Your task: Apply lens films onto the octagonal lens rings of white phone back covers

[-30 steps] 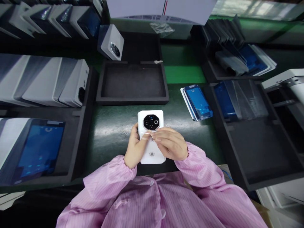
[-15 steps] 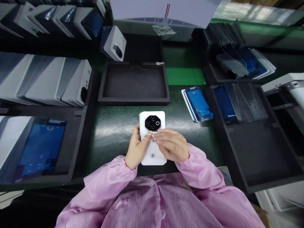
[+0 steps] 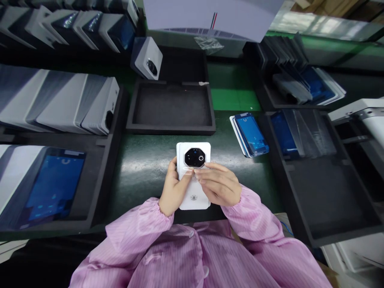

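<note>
A white phone back cover (image 3: pixel 194 203) with a black eight-sided camera area (image 3: pixel 195 157) lies upright in front of me, and a second white edge shows along its left side. My left hand (image 3: pixel 174 188) grips its left side, thumb laid across the face below the camera. My right hand (image 3: pixel 220 183) rests over the right side, its fingers closed together and their tips meeting the left thumb. A glossy strip of clear film (image 3: pixel 188 171) shows at those fingertips, just under the camera area; how much of it is between them is partly hidden.
A black tray (image 3: pixel 171 130) sits ahead. To the right lie a small stack of blue-faced phone panels (image 3: pixel 251 134) and a black tray (image 3: pixel 333 200) holding film-covered panels. Rows of white covers (image 3: pixel 63 104) stand in trays at left. A white box-like unit (image 3: pixel 210 18) overhangs the back.
The whole view has shifted slightly, with things sitting a little lower. Both hands keep nearly the same places on the phone back cover, fingertips still together below the camera area.
</note>
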